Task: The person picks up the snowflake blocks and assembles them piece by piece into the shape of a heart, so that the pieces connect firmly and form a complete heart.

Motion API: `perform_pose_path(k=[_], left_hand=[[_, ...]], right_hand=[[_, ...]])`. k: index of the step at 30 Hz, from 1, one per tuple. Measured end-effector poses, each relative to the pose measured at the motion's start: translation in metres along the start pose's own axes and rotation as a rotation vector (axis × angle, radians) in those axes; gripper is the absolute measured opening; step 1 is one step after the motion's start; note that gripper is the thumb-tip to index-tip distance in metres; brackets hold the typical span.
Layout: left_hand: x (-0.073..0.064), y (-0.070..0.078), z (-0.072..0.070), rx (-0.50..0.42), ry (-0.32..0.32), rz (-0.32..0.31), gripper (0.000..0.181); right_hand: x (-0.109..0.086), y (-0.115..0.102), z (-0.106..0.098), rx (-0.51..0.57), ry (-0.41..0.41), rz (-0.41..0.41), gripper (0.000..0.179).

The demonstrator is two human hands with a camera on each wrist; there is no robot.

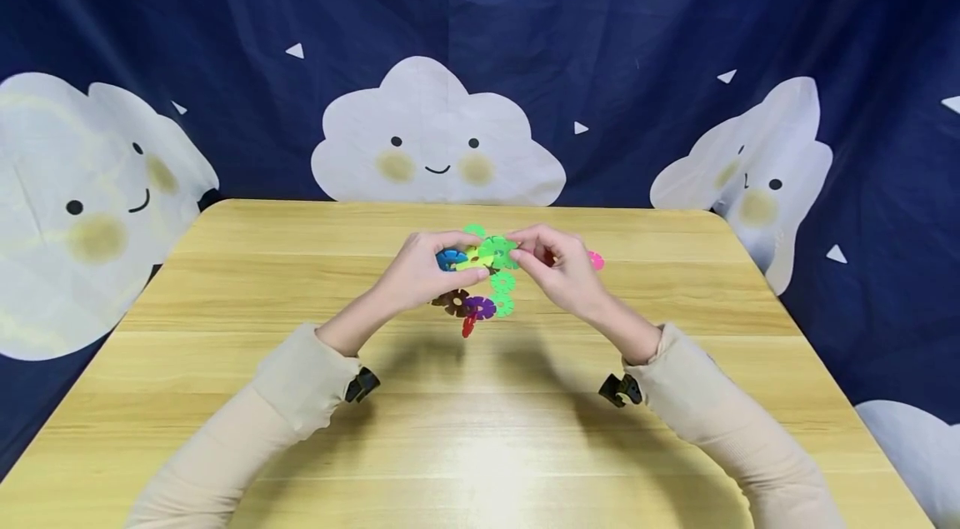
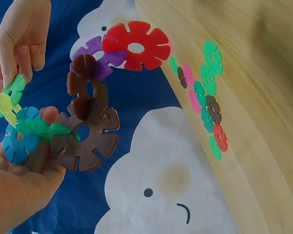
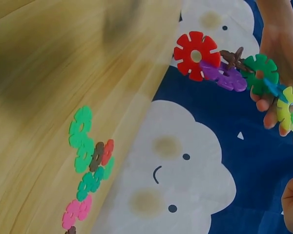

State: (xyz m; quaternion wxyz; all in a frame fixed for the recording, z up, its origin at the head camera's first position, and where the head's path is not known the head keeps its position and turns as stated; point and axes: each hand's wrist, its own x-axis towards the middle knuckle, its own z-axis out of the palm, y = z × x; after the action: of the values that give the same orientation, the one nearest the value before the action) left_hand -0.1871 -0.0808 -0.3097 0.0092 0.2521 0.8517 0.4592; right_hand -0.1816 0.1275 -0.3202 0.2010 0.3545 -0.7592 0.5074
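Note:
A chain of slotted plastic snowflake discs is held above the table between both hands. From its free end run a red disc (image 2: 156,46), a purple disc (image 3: 233,82), brown discs (image 2: 100,148), a green disc (image 3: 251,82), a blue disc (image 2: 13,146) and a yellow disc (image 3: 285,114). My left hand (image 1: 412,272) grips the chain around the blue and yellow discs. Thumb and fingers of my right hand (image 1: 567,272) pinch a light green disc (image 1: 497,251) against the yellow one; how deeply their slots engage cannot be made out.
Several loose discs, including a light green one (image 2: 213,57) and a pink one (image 3: 68,217), lie on the wooden table (image 1: 225,279) beneath and beyond the hands. Behind the table hangs a dark blue curtain (image 1: 480,4) with white clouds.

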Motion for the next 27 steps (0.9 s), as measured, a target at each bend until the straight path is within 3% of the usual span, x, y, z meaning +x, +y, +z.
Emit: perform_pose_path(k=[6,13,19,27], left_hand=[[0.001,0.003,0.003,0.01,0.029,0.051,0.042],[0.006,0.008,0.006,-0.006,0.091,0.145,0.031],[0.009,0.014,0.008,0.025,0.144,0.16,0.024],[0.009,0.017,0.009,0.005,0.143,0.185,0.013]], right_hand=[[0.0,-0.002,0.001,0.007,0.014,0.039,0.017],[0.0,-0.001,0.004,0.001,0.007,0.013,0.016],[-0.001,-0.002,0.006,-0.01,0.007,0.025,0.016],[-0.004,0.003,0.004,0.036,-0.007,0.04,0.022]])
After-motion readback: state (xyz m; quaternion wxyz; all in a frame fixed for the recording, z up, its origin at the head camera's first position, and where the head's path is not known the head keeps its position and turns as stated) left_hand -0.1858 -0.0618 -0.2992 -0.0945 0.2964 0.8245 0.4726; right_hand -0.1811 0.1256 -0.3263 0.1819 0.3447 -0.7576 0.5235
